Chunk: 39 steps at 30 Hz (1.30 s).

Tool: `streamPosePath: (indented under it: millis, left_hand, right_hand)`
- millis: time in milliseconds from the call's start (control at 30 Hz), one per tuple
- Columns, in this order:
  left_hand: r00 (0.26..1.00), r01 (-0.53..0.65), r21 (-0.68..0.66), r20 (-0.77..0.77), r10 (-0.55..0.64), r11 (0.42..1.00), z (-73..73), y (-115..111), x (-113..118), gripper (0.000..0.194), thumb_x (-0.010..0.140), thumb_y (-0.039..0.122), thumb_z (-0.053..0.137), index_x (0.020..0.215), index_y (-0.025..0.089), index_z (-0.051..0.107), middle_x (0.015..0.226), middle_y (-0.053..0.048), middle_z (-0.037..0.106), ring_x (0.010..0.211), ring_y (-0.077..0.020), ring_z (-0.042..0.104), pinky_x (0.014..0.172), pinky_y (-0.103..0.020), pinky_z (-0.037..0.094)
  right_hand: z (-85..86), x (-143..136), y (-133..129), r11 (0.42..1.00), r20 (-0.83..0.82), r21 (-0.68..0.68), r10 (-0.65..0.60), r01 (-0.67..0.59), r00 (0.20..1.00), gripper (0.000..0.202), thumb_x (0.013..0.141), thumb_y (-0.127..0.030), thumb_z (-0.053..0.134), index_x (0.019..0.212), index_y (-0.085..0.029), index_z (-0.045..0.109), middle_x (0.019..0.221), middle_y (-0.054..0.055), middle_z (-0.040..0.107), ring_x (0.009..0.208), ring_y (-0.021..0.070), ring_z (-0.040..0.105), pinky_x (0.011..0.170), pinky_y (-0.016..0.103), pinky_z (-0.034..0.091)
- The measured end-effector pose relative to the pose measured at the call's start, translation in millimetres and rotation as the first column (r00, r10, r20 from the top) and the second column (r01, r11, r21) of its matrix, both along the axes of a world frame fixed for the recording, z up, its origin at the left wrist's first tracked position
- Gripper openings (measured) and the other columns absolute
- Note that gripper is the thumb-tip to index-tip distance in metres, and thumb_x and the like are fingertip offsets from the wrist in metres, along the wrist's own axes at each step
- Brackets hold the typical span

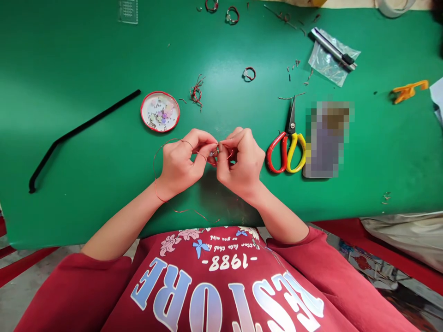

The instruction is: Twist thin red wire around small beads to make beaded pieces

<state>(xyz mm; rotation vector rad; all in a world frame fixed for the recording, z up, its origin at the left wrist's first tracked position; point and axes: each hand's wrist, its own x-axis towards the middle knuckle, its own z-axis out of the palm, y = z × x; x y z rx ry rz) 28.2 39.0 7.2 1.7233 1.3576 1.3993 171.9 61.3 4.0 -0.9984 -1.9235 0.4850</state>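
Note:
My left hand (185,159) and my right hand (242,161) meet over the green table, fingertips pinched close together. Between them is a small red cord bracelet (212,161), partly covered by the fingers, with what looks like a pale bead on it. A thin red thread (154,161) loops from my left fingers out around that wrist. To the right of my right hand lie scissors (292,143) with one red and one yellow handle, blades pointing away. Beyond my left hand sits a red-rimmed lid (142,113) holding small beads and pale pieces.
A finished-looking bracelet (249,74) and a tangled cord knot (196,93) lie further back. A bent black rod (83,127) is at left. A blurred phone-like object (325,143), a plastic bag (323,60) with a silver tool, and an orange clip (410,91) are at right.

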Motion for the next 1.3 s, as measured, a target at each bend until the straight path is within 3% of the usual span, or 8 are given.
streamPosePath:
  millis: [133,500,600,667,767,833,1033,1300]
  left_hand:
    - [1.000,-0.017,-0.044,0.016,0.018,0.999,-1.6,-1,1,0.011,0.095,0.026,0.062,0.088,0.019,0.064,0.071,0.004,0.073,0.056,-0.0047,0.069,0.055,-0.013,0.052]
    - [0.995,0.037,-0.163,0.095,-0.022,0.986,4.8,-1,0,0.018,0.096,0.035,0.061,0.085,0.021,0.062,0.067,0.005,0.069,0.051,-0.0056,0.065,0.050,-0.017,0.053]
    - [0.991,0.055,-0.148,0.126,-0.036,0.987,2.2,-1,0,0.014,0.095,0.032,0.062,0.086,0.021,0.062,0.072,0.004,0.070,0.053,-0.0057,0.066,0.049,-0.016,0.054]
    - [0.989,0.073,-0.112,0.138,-0.057,0.991,0.0,-1,-1,0.012,0.095,0.029,0.062,0.086,0.021,0.062,0.076,0.003,0.070,0.053,-0.0056,0.067,0.049,-0.016,0.054]
    - [0.987,0.088,-0.104,0.144,-0.072,0.991,-1.1,-1,-2,0.012,0.096,0.029,0.060,0.087,0.022,0.061,0.078,0.003,0.068,0.053,-0.0057,0.067,0.048,-0.017,0.054]
    - [0.988,0.078,-0.120,0.144,-0.060,0.990,0.2,-1,-3,0.015,0.097,0.034,0.059,0.087,0.023,0.061,0.076,0.003,0.067,0.053,-0.0065,0.066,0.047,-0.018,0.053]
    - [0.988,0.091,-0.131,0.137,-0.073,0.987,3.1,-1,-6,0.016,0.099,0.035,0.056,0.089,0.023,0.059,0.069,0.007,0.067,0.050,-0.0048,0.066,0.047,-0.016,0.050]
    - [0.994,0.094,0.120,-0.059,-0.087,0.988,0.3,5,-7,0.009,0.099,0.022,0.056,0.091,0.020,0.058,0.065,0.010,0.064,0.051,-0.0021,0.065,0.050,-0.012,0.046]
  right_hand:
    - [-7.6,-2,-1,0.987,0.085,0.146,-0.085,0.072,0.993,0.018,0.100,-0.017,0.042,0.083,-0.024,0.040,0.069,-0.002,0.044,0.059,0.0099,0.046,0.051,0.025,0.041]
    - [-15.5,2,3,0.990,0.154,0.106,-0.108,0.092,0.982,0.035,0.106,-0.035,0.031,0.072,-0.026,0.033,0.059,-0.002,0.035,0.052,0.0110,0.037,0.047,0.029,0.037]
    - [-7.8,2,3,0.999,0.027,0.027,-0.047,0.046,0.999,0.029,0.104,-0.036,0.036,0.077,-0.025,0.037,0.063,-0.003,0.042,0.053,0.0095,0.042,0.047,0.026,0.039]
    - [1.4,3,4,0.985,-0.091,-0.168,0.036,-0.051,0.995,0.025,0.103,-0.037,0.043,0.081,-0.025,0.039,0.064,-0.004,0.047,0.051,0.0078,0.044,0.046,0.024,0.040]
    - [16.8,6,6,0.808,-0.311,-0.511,0.143,-0.292,0.940,0.022,0.101,-0.036,0.048,0.084,-0.025,0.042,0.062,-0.007,0.050,0.046,0.0061,0.044,0.044,0.022,0.039]
    - [24.9,8,7,0.676,-0.444,-0.610,0.140,-0.412,0.885,0.020,0.100,-0.035,0.054,0.086,-0.024,0.046,0.060,-0.008,0.050,0.044,0.0054,0.044,0.042,0.021,0.037]
    - [29.7,8,14,0.473,-0.621,-0.697,-0.024,-0.539,0.783,0.031,0.086,-0.042,0.077,0.082,-0.020,0.055,0.064,-0.007,0.053,0.042,0.0015,0.040,0.035,0.017,0.030]
    - [20.1,16,24,0.087,-0.802,-0.596,-0.034,-0.798,0.596,0.027,0.088,-0.031,0.076,0.087,-0.017,0.053,0.060,-0.008,0.060,0.036,-0.0029,0.030,0.032,0.009,0.022]
